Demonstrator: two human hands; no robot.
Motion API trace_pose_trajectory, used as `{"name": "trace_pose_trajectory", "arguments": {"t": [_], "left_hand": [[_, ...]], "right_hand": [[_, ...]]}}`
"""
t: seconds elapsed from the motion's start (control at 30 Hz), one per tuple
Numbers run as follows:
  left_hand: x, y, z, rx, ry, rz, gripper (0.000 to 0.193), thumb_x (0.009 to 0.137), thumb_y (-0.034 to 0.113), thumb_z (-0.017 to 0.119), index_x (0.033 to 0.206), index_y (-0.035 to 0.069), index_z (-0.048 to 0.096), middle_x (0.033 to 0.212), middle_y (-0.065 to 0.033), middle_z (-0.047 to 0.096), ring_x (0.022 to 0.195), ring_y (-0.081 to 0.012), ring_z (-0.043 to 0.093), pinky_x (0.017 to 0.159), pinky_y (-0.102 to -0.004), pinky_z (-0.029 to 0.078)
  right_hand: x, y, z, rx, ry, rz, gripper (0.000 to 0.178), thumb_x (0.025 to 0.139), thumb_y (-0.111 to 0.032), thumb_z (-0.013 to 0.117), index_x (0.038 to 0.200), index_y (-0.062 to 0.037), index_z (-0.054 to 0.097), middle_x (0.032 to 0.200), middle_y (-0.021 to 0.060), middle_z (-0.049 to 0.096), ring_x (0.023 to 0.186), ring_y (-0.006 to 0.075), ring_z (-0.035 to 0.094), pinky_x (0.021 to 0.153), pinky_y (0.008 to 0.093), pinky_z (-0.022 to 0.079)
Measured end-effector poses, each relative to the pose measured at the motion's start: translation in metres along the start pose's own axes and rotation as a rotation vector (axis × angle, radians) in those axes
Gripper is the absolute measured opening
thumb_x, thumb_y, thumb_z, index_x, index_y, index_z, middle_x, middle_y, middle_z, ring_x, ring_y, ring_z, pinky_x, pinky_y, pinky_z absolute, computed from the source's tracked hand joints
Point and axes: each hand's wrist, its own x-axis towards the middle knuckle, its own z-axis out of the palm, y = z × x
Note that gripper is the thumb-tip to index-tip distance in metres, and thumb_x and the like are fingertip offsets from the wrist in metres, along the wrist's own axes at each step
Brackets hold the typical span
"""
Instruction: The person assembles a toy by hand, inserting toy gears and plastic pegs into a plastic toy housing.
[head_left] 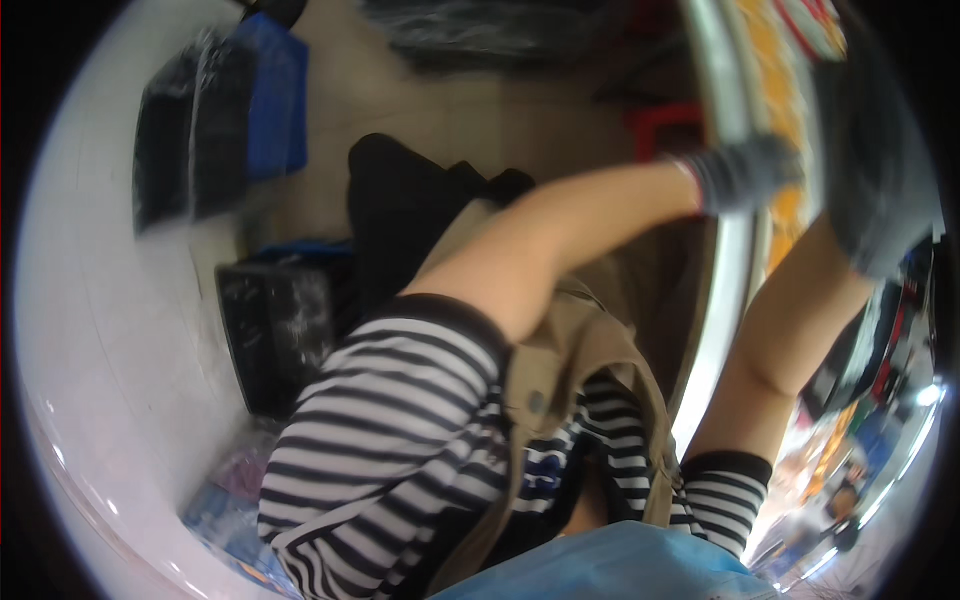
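Head view: we look down our own striped sleeves and tan apron (560,370), both arms raised toward the upper right.
Left hand (745,172): in a grey glove, it lies against the curved metal rim (735,260) of the counter; whether the grip is together or apart we cannot tell (motion blur hides the fingers).
Right hand (880,190): also in a dark grey glove, it sits higher, over the orange goods (785,215) beyond the rim; its grip is likewise unreadable.
Step in hand: we judge it a reach onto the counter.
Next move: it calls for a steady hand.
Around: black crates (275,335) and a blue crate (270,95) sit on the floor.
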Motion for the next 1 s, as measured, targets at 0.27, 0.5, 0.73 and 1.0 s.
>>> {"name": "trace_pose_trajectory", "arguments": {"t": [0.27, 0.5, 0.73, 1.0], "left_hand": [[-0.015, -0.012, -0.005, -0.572, 0.347, -0.002, 0.028, 0.084, 0.017, 0.056, 0.107, 0.003, 0.063, 0.109, -0.0147, 0.059, 0.105, -0.0325, 0.054, 0.096, -0.0433, 0.044], [-0.179, -0.153, -0.111, -0.296, 0.105, -0.458, 0.032, 0.082, 0.007, 0.064, 0.113, 0.001, 0.063, 0.120, -0.0188, 0.060, 0.121, -0.0362, 0.053, 0.106, -0.0483, 0.040], [-0.428, -0.200, -0.104, -0.069, -0.426, -1.453, 0.035, 0.090, 0.024, 0.054, 0.119, 0.006, 0.063, 0.123, -0.0170, 0.061, 0.116, -0.0332, 0.056, 0.102, -0.0419, 0.043], [-0.574, -0.227, -0.089, -0.030, -0.715, -1.776, 0.040, 0.092, 0.031, 0.049, 0.120, 0.006, 0.063, 0.119, -0.0170, 0.064, 0.114, -0.0334, 0.058, 0.098, -0.0420, 0.045]], "right_hand": [[0.132, -0.150, 0.260, 0.408, 0.118, 0.026, 0.042, 0.100, -0.026, 0.048, 0.126, 0.0064, 0.057, 0.126, 0.0263, 0.059, 0.118, 0.0390, 0.057, 0.104, 0.0499, 0.043], [0.140, -0.056, 0.344, 0.556, 0.380, 0.003, 0.042, 0.094, -0.028, 0.061, 0.120, 0.0056, 0.059, 0.115, 0.0308, 0.062, 0.098, 0.0348, 0.066, 0.083, 0.0403, 0.057], [0.083, 0.031, 0.446, 0.333, 0.350, 0.612, 0.026, 0.098, -0.014, 0.053, 0.116, 0.0035, 0.062, 0.111, 0.0204, 0.066, 0.103, 0.0270, 0.064, 0.094, 0.0391, 0.052], [-0.068, 0.172, 0.557, 0.304, 0.184, 1.230, 0.028, 0.095, -0.012, 0.058, 0.117, 0.0044, 0.063, 0.111, 0.0123, 0.067, 0.100, 0.0190, 0.063, 0.091, 0.0310, 0.050]]}}
